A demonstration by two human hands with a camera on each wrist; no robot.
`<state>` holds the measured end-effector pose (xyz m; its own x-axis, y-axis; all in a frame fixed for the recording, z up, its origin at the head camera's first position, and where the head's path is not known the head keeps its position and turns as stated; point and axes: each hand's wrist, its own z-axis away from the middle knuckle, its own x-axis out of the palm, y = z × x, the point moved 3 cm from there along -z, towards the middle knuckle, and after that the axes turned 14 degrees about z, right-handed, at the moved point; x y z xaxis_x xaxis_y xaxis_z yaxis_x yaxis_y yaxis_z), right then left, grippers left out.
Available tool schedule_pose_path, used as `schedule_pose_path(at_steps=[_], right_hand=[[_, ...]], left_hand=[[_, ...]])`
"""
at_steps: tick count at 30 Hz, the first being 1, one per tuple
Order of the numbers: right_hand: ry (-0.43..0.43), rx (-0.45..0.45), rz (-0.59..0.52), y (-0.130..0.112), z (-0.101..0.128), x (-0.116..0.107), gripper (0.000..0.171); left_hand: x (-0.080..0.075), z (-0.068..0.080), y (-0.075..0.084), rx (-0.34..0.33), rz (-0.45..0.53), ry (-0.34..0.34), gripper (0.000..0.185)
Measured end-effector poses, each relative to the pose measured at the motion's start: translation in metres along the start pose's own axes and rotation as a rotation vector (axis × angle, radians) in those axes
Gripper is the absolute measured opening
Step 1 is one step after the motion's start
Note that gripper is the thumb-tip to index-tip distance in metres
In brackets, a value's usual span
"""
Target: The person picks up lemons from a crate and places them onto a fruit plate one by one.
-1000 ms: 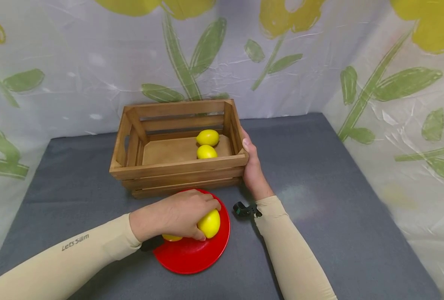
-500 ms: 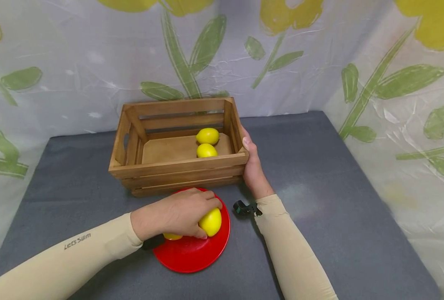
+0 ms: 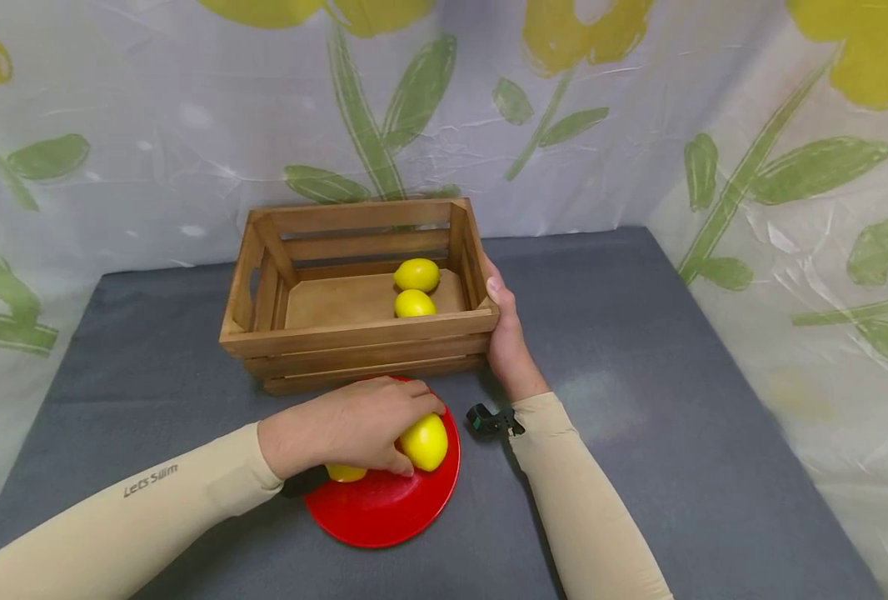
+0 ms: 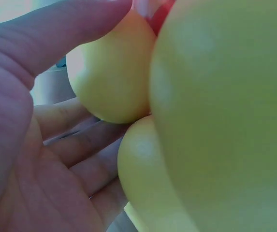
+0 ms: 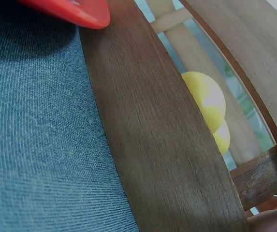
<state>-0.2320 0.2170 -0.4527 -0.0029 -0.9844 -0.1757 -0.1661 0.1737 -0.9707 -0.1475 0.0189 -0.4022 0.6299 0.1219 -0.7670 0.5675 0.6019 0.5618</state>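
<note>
Over the red plate (image 3: 372, 517), my left hand (image 3: 354, 425) grips a lemon (image 3: 425, 442) between its thumb and fingers. The left wrist view shows that lemon (image 4: 111, 72) with the thumb on one side and fingers on the other. Two more lemons are beside it there, the nearer one (image 4: 230, 106) filling the right of that view. Part of a lemon (image 3: 346, 472) shows under the left wrist in the head view. My right hand (image 3: 510, 337) holds the right end of the wooden crate (image 3: 361, 333); some of its fingers are hidden behind the slats.
Inside the crate, two lemons, a farther one (image 3: 416, 275) and a nearer one (image 3: 415, 303), lie at the right end. The plate sits close against the crate's front. A grey cloth (image 3: 639, 417) covers the table, and a flower-printed sheet (image 3: 212, 125) hangs behind.
The lemon in my left hand has shifted very slightly to the right and away over the plate. My right hand stays on the crate.
</note>
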Motion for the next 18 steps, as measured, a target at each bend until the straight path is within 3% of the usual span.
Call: schedule_pose_path(at_steps=[8,18], right_hand=[[-0.016,0.007,0.004,-0.001,-0.001,0.003,0.078],[0.001,-0.003,-0.01,-0.001,0.001,0.001,0.079]], left_hand=[[-0.019,0.015,0.011,-0.006,0.022,0.013,0.076],[-0.072,0.036,0.038,0.052,0.028,0.015,0.07]])
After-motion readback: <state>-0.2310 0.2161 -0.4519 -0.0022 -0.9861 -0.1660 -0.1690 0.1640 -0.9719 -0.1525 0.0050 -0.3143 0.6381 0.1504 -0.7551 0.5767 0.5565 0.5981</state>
